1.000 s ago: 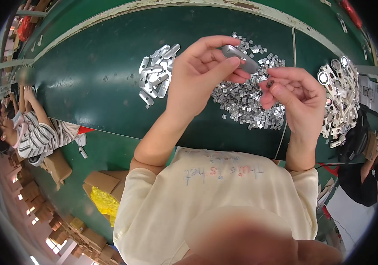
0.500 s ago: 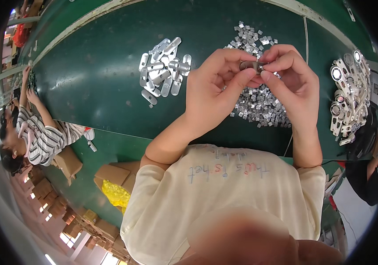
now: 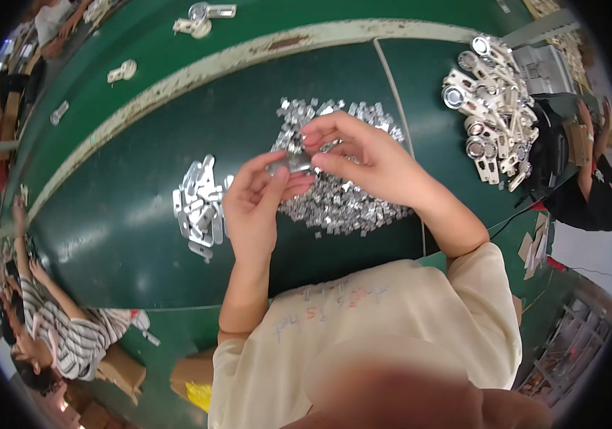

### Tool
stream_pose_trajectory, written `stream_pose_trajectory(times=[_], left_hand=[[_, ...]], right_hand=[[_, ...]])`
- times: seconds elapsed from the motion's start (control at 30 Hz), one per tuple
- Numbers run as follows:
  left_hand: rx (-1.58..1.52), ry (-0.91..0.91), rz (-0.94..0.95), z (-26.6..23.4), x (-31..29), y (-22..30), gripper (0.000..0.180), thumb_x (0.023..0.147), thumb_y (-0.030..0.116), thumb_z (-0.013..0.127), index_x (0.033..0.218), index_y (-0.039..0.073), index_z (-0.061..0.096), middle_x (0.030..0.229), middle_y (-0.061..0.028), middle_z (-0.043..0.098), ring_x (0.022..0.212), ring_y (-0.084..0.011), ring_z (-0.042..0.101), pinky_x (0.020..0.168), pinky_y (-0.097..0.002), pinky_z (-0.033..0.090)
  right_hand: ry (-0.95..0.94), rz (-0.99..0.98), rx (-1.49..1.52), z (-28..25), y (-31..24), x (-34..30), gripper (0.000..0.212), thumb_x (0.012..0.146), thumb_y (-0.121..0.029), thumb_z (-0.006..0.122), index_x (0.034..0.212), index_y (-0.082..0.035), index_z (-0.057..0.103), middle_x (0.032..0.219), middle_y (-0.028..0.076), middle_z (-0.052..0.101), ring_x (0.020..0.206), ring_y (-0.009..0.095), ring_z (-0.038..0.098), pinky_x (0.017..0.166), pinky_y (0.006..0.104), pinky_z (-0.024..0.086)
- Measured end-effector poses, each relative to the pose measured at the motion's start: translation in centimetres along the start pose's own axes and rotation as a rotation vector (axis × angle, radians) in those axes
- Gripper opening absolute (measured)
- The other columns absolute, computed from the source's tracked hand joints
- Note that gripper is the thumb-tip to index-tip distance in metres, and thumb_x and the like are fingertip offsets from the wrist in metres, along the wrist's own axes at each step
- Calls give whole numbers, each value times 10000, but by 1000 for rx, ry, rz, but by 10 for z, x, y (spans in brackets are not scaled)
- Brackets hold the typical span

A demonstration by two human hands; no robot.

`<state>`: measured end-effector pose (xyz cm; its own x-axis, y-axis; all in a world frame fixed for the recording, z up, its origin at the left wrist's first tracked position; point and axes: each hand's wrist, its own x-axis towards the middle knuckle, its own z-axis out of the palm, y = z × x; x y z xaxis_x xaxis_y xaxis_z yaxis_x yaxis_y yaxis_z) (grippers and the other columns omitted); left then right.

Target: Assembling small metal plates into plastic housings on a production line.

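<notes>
So, in the head view, the left hand (image 3: 250, 196) has thumb and fingers clamped on a silver oval cover (image 3: 293, 165), up above the near-left edge of a heap of small metal clips (image 3: 349, 211). The right hand (image 3: 364, 161) is right at the cover's right end, thumb and fingertips close by; whether they're pinching a clip, I can't tell.

And there's writing! Blue and red lettering (image 3: 327, 307) runs across the chest of the cream T-shirt (image 3: 391, 343), bending with the folds.

Around the work, then: a pile of silver covers (image 3: 202, 204) sits left on the dark green table (image 3: 120, 214), its right edge partly behind the left hand. Both hands block part of the clip heap. Over to the right, beyond the table seam (image 3: 397, 93), cream parts with round chrome rings (image 3: 491, 118) lie stacked. A chipped pale ledge (image 3: 241, 51) cuts across the far side, loose cream pieces (image 3: 202, 20) beyond it. Lower left, a co-worker in a striped top (image 3: 81, 343); nearer, a yellow plastic bag (image 3: 200, 395) by a cardboard box (image 3: 190, 372).
</notes>
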<state>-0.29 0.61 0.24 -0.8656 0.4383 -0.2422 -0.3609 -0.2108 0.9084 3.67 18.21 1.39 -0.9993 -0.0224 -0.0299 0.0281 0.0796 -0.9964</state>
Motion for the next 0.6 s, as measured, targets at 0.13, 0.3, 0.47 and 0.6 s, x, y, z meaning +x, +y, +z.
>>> stream_pose_trajectory(times=[0.13, 0.3, 0.47, 0.6], left_hand=[[5, 0, 15, -8, -1, -2, 252, 856, -40, 504, 1104, -80, 495, 878, -184, 630, 822, -269, 648, 735, -315, 547], [24, -40, 40, -6, -3, -1, 253, 825, -92, 510, 1076, -66, 497, 921, -192, 627, 804, -267, 650, 715, -322, 555], [41, -49, 41, -9, 4, -11, 249, 842, -75, 511, 1088, -67, 471, 896, -195, 624, 798, -249, 652, 720, -300, 544], [96, 8, 75, -15, 6, -13, 254, 831, -88, 516, 1083, -66, 487, 897, -186, 624, 797, -246, 652, 709, -299, 547]], right_hand=[[322, -54, -624, -82, -3, 33, 344, 823, -220, 626, 1107, -39, 554, 951, 92, 616, 897, 167, 585, 765, 284, 468], [490, 243, -1263, -239, 39, 111, 507, 770, -367, 652, 1114, -17, 530, 974, 170, 620, 906, 300, 601, 782, 368, 476], [618, 384, -1310, -327, 71, 222, 700, 760, -480, 617, 1330, -171, 354, 1111, 226, 566, 1009, 381, 552, 871, 424, 439], [807, 522, -1078, -311, 73, 299, 695, 780, -533, 570, 1369, -417, 220, 1402, 198, 255, 1227, 403, 326, 967, 521, 292]])
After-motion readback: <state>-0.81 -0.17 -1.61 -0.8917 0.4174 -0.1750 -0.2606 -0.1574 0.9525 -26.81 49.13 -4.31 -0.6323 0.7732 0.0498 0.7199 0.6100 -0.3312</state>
